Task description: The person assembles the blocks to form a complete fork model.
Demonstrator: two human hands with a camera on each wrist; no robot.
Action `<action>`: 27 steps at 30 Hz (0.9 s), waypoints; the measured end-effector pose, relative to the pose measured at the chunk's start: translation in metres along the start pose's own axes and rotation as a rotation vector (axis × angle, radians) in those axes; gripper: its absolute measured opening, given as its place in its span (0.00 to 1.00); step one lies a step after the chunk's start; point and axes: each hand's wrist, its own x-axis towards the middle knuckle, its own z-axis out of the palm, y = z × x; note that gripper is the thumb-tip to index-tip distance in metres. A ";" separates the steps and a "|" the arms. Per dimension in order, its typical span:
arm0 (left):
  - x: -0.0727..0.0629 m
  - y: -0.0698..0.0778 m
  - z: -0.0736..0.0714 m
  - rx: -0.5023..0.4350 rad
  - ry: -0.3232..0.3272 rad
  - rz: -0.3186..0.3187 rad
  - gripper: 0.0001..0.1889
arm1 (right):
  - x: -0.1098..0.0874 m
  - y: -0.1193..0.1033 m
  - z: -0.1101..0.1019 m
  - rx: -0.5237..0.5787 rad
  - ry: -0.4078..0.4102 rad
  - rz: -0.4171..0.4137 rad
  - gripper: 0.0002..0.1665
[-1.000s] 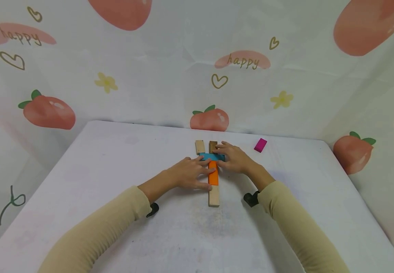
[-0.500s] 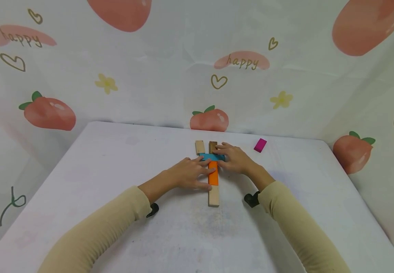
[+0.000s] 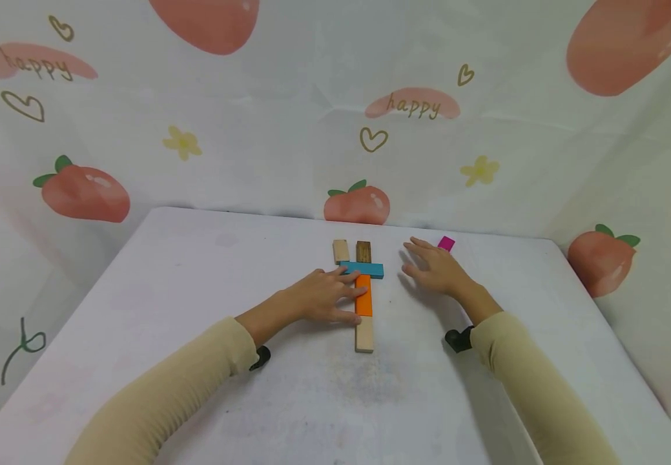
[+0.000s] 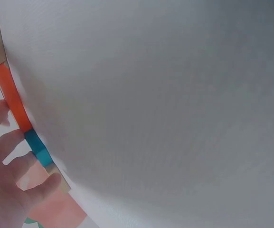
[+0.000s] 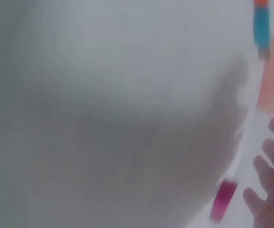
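Flat blocks lie joined on the table: a pale wooden block (image 3: 364,336) nearest, an orange block (image 3: 363,305) beyond it, then a blue block (image 3: 370,270) set crosswise. Behind the blue one are a brown block (image 3: 363,250) and another pale block (image 3: 341,249). With spread fingers, my left hand (image 3: 325,297) touches the blue, orange and near pale blocks from the left. My right hand (image 3: 438,270) is in the air to the right of them, fingers apart and holding nothing. It partly hides a magenta block (image 3: 446,243), which also shows in the right wrist view.
The white table (image 3: 225,400) reaches back to a patterned cloth (image 3: 289,129) hanging behind it. A dark wrist strap piece (image 3: 458,340) sits below the right cuff, and a similar one (image 3: 261,357) below the left.
My right hand has let go of the blue and brown blocks and moved right, toward the magenta block. My left hand has stayed in place.
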 end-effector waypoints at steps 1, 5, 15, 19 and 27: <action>0.000 0.000 0.000 -0.001 0.000 0.000 0.36 | -0.002 0.006 -0.003 0.001 0.005 0.020 0.37; -0.001 0.001 -0.001 0.000 -0.001 -0.004 0.36 | -0.010 0.029 -0.013 -0.008 0.016 0.076 0.37; -0.001 -0.001 0.000 0.005 0.008 0.009 0.36 | -0.021 0.049 -0.023 0.025 -0.057 0.213 0.41; -0.001 -0.001 0.000 0.005 0.007 0.008 0.36 | -0.020 0.042 -0.021 0.056 -0.029 0.184 0.40; -0.001 0.000 0.000 0.002 0.010 0.005 0.36 | -0.013 0.025 -0.015 0.033 -0.029 0.112 0.37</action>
